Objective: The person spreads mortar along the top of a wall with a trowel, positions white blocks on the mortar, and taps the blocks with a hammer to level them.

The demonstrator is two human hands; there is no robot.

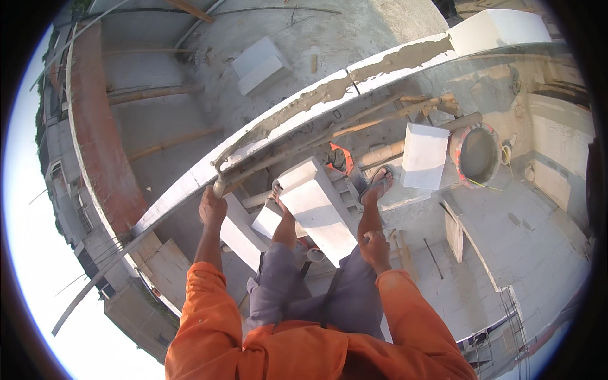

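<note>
The left hand [213, 209] was curled shut around the end of a bamboo pole [297, 149] lying along the mortar-topped block wall [373, 66]. The right hand [375, 248] rested half-closed on his thigh, beside a white block [320, 209].

A long block wall [354, 73] runs across from lower left to upper right, with a layer of mortar [329, 92] on its top. The left hand [212, 208] rests against the wall's near edge, beside a pole [304, 142] lying along it. Before the wall, a large block [320, 209] lies between the person's legs. To the right stands another block [425, 155], and a round bucket [476, 153] sits just right of it. The right hand [375, 248] is on the right thigh.
</note>
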